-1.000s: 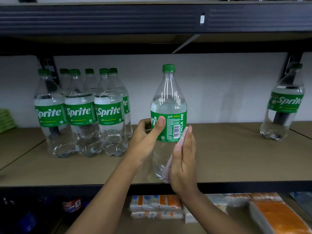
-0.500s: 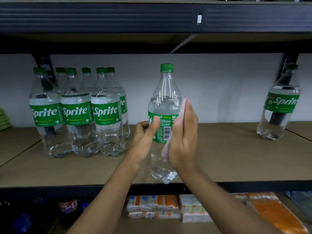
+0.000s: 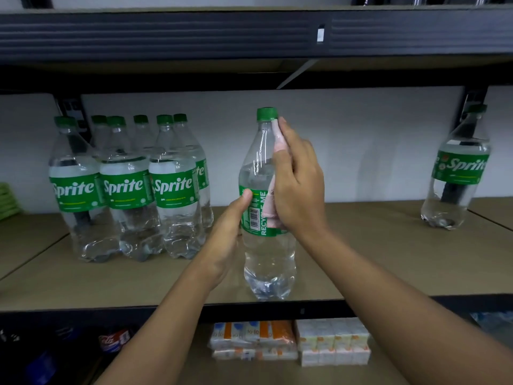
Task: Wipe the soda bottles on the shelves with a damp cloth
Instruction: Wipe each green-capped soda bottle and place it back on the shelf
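Here the soda bottle (image 3: 266, 254) is upright, its long axis vertical, green cap (image 3: 267, 113) pointing up and base down at the front edge of the shelf (image 3: 361, 259). The left hand (image 3: 224, 240) grips it at the label, thumb across the front. The right hand (image 3: 298, 190) curls round its shoulder and neck, a pink cloth (image 3: 270, 212) pressed under the fingers, fingertips just below the cap. A cluster of bottles (image 3: 125, 190) stands left of the left fingers.

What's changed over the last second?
The right hand slid the pink cloth up the Sprite bottle, from its lower body to the neck below the cap. The left hand still grips the label; the other bottles stayed put.
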{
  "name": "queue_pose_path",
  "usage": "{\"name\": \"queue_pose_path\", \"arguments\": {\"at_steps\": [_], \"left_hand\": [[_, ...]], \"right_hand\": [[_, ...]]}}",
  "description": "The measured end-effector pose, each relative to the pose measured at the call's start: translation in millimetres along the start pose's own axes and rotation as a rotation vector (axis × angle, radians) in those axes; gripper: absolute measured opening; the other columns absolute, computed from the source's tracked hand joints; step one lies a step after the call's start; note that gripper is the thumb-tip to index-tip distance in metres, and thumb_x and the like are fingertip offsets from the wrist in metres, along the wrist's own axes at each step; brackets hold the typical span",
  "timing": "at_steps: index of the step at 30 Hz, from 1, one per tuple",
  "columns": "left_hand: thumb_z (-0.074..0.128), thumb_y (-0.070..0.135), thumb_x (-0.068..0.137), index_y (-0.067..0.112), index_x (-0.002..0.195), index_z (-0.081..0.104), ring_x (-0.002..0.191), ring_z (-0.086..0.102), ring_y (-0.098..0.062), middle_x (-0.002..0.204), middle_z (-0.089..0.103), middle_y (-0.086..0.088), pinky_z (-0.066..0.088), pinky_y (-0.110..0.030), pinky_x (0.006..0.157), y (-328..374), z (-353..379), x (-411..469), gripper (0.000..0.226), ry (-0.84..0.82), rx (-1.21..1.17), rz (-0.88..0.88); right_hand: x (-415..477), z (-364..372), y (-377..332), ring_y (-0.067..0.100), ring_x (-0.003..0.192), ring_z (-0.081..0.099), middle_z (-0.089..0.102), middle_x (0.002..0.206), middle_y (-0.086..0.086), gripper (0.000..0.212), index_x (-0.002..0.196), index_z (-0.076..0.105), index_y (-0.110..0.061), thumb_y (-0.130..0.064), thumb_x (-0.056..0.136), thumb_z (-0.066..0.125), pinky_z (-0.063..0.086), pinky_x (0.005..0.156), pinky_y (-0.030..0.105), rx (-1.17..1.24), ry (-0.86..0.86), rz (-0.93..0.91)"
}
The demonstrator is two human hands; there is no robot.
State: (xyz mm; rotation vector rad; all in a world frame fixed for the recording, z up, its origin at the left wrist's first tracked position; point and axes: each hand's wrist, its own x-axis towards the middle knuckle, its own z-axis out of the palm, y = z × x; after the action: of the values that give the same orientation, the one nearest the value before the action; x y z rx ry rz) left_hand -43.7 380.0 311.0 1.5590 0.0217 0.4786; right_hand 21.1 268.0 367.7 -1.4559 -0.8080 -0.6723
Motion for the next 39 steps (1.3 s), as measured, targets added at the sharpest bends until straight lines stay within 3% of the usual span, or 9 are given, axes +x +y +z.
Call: {"name": "queue_pose_path", "arguments": {"at_steps": [3, 6, 10, 13, 20, 24, 30, 34, 39], "left_hand": [[0.062, 0.100, 0.054, 0.032, 0.135, 0.049, 0.125, 0.059, -0.015, 0.130, 0.064, 0.011, 0.041, -0.053, 0.115, -3.0, -0.4, 1.1, 0.107, 0.067, 0.083, -0.006], [0.065, 0.103, 0.040, 0.037, 0.123, 0.051, 0.116, 0.064, -0.007, 0.121, 0.068, 0.016, 0.047, -0.043, 0.110, -4.8, 0.0, 0.0, 0.107, 0.154, 0.190, 0.029], [0.074, 0.096, 0.037, 0.034, 0.121, 0.059, 0.109, 0.070, -0.002, 0.115, 0.075, 0.015, 0.051, -0.036, 0.105, -5.8, -0.7, -0.8, 0.105, 0.158, 0.092, 0.031], [0.074, 0.094, 0.048, 0.032, 0.123, 0.061, 0.114, 0.069, -0.009, 0.119, 0.075, 0.012, 0.050, -0.043, 0.108, -7.9, -0.8, -2.1, 0.098, 0.166, 0.097, 0.047], [0.062, 0.090, 0.071, 0.032, 0.124, 0.064, 0.105, 0.066, 0.007, 0.117, 0.073, 0.013, 0.047, -0.028, 0.095, -5.7, -4.4, -6.1, 0.078, 0.106, 0.125, 0.045], [0.071, 0.094, 0.051, 0.032, 0.131, 0.051, 0.126, 0.062, -0.015, 0.133, 0.066, 0.005, 0.044, -0.048, 0.114, -8.5, -6.8, -5.3, 0.103, 0.146, 0.028, 0.016], [0.068, 0.101, 0.038, 0.032, 0.129, 0.042, 0.124, 0.062, -0.015, 0.131, 0.064, 0.009, 0.043, -0.049, 0.115, -4.4, -5.1, -3.9, 0.117, 0.124, 0.156, -0.019], [0.075, 0.095, 0.043, 0.029, 0.127, 0.055, 0.120, 0.067, -0.014, 0.125, 0.071, 0.007, 0.046, -0.047, 0.113, -4.8, -7.2, -1.9, 0.109, 0.127, 0.098, 0.007], [0.070, 0.089, 0.065, 0.027, 0.129, 0.066, 0.126, 0.064, -0.019, 0.129, 0.072, 0.003, 0.042, -0.051, 0.115, -3.2, -9.9, -3.1, 0.089, 0.037, 0.040, -0.005]], "right_hand": [[-35.3, 6.0, 15.7, 0.002, 0.143, 0.039, 0.042, 0.155, -0.005, 0.047, 0.156, 0.037, -0.031, -0.038, 0.110, 0.032, 0.033, 0.112, 0.013, -0.071, 0.053, -0.065], [-87.6, 11.9, 45.4, 0.008, 0.156, 0.017, 0.018, 0.168, -0.008, 0.051, 0.160, 0.010, -0.038, -0.040, 0.111, 0.024, 0.019, 0.124, 0.020, -0.148, 0.004, -0.074], [-119.9, 11.2, 67.1, 0.014, 0.151, 0.031, 0.031, 0.164, -0.007, 0.053, 0.161, 0.017, -0.039, -0.049, 0.110, 0.023, 0.032, 0.122, 0.049, -0.039, 0.014, 0.061], [-90.0, 11.3, 49.8, 0.018, 0.142, 0.044, 0.040, 0.155, -0.006, 0.051, 0.159, 0.022, -0.040, -0.051, 0.109, 0.024, 0.040, 0.114, 0.053, 0.030, 0.050, 0.095], [-11.7, 8.7, -0.1, 0.000, 0.138, 0.044, 0.049, 0.148, -0.013, 0.045, 0.152, 0.048, -0.029, -0.035, 0.109, 0.036, 0.036, 0.111, 0.022, 0.039, 0.026, 0.027], [-56.8, 12.7, 23.3, 0.008, 0.153, 0.025, 0.031, 0.164, -0.005, 0.051, 0.160, 0.028, -0.022, -0.036, 0.111, 0.026, 0.024, 0.122, 0.025, -0.126, 0.053, -0.087], [-133.6, 10.6, 58.4, 0.007, 0.157, 0.006, -0.001, 0.170, -0.018, 0.057, 0.161, 0.000, -0.040, -0.051, 0.109, 0.020, 0.010, 0.125, 0.020, -0.127, -0.077, 0.021], [-105.1, 8.8, 44.4, 0.007, 0.156, 0.013, 0.011, 0.169, -0.014, 0.053, 0.160, 0.006, -0.043, -0.041, 0.110, 0.023, 0.014, 0.125, 0.022, -0.103, -0.042, -0.001], [-17.6, 6.6, 3.4, 0.003, 0.144, 0.038, 0.043, 0.154, -0.012, 0.045, 0.155, 0.042, -0.029, -0.034, 0.111, 0.033, 0.033, 0.115, 0.024, -0.045, 0.004, -0.009]]}}
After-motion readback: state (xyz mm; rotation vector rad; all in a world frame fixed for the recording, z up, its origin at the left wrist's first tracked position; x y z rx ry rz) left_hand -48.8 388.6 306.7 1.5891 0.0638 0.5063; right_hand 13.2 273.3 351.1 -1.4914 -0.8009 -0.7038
